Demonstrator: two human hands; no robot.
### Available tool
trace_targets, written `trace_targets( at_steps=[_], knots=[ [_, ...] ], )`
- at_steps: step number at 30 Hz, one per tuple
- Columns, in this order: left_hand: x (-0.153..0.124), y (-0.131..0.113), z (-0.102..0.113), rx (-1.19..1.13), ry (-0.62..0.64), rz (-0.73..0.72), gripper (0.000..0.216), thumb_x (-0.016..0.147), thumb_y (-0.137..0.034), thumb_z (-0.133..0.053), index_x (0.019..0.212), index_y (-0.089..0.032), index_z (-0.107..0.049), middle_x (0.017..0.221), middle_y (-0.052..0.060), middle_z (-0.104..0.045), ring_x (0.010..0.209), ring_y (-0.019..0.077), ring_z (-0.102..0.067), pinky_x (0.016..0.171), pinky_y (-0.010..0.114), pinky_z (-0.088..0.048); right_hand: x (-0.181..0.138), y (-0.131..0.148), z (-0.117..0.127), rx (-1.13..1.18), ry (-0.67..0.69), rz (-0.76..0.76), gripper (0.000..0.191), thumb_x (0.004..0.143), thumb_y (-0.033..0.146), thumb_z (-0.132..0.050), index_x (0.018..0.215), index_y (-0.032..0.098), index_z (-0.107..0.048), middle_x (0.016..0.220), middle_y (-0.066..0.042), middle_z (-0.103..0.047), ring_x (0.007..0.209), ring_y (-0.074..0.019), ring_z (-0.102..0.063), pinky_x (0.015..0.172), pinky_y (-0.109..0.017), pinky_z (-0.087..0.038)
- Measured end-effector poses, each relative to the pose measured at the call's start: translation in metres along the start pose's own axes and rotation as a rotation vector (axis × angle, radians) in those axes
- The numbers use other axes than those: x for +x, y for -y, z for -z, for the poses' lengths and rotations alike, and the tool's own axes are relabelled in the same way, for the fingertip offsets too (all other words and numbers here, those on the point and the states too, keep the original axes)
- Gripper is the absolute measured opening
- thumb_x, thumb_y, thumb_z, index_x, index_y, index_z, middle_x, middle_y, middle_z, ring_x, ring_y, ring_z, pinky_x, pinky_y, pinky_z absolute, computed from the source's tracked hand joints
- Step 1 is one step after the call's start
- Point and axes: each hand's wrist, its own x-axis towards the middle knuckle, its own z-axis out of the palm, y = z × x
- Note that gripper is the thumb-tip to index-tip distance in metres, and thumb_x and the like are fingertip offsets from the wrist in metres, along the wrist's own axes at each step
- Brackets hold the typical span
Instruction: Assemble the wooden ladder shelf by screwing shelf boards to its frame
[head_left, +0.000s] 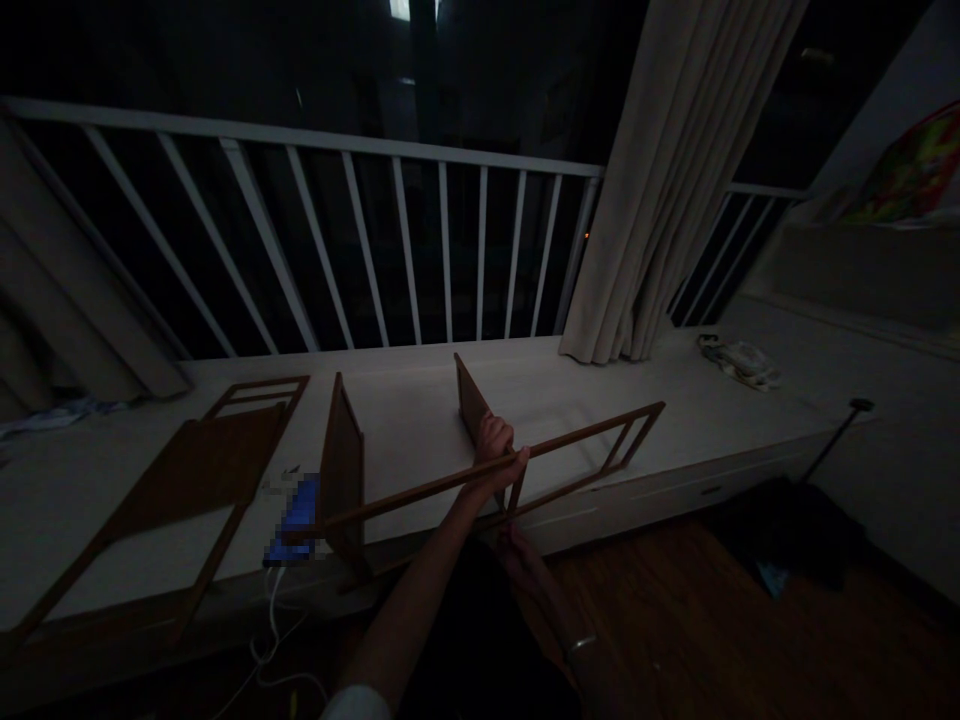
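Note:
My left hand [499, 450] is closed round the top rail of a long wooden ladder-like side frame [600, 435], which stands on edge along the front of a pale window ledge [420, 400]. Two upright wooden panels [341, 465] [469, 400] meet this frame. My right hand [519, 545], a bracelet on its wrist, is lower down in the dark by the frame's bottom rail; its fingers are too dim to read. A second matching frame with a panel [195, 470] lies flat on the ledge at the left.
A blue device [296, 515] with a white cable [271, 630] lies on the ledge's front edge. White railing [442, 250] and a curtain [675, 180] stand behind. A small bundle [739, 360] sits far right on the ledge. Dark items [787, 540] lie on the wooden floor.

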Motion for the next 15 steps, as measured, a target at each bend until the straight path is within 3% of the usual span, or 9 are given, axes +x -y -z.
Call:
trace_targets(
  at_steps=[7,15],
  knots=[
    [0.001,0.001,0.001,0.001,0.012,-0.018,0.021,0.07,-0.038,-0.046,0.063,-0.021,-0.036,0.071,0.001,-0.04,0.081,0.0185,-0.041,0.094,0.044,-0.028,0.003,0.001,0.003,0.064,0.057,-0.046,0.015,0.062,0.024,-0.065,0.076,0.019,-0.061,0.075,0.001,-0.061,0.069,-0.0108,-0.054,0.078,-0.027,-0.039],
    [0.0,0.003,-0.001,0.005,0.008,-0.009,0.021,0.069,-0.039,-0.045,0.063,-0.021,-0.036,0.071,0.001,-0.04,0.081,0.0186,-0.04,0.094,0.044,-0.028,-0.002,0.01,0.0,-0.409,-0.007,0.053,0.024,0.065,0.042,-0.058,0.075,0.02,-0.057,0.076,-0.002,-0.059,0.07,-0.0152,-0.054,0.075,-0.031,-0.041]
  ],
)
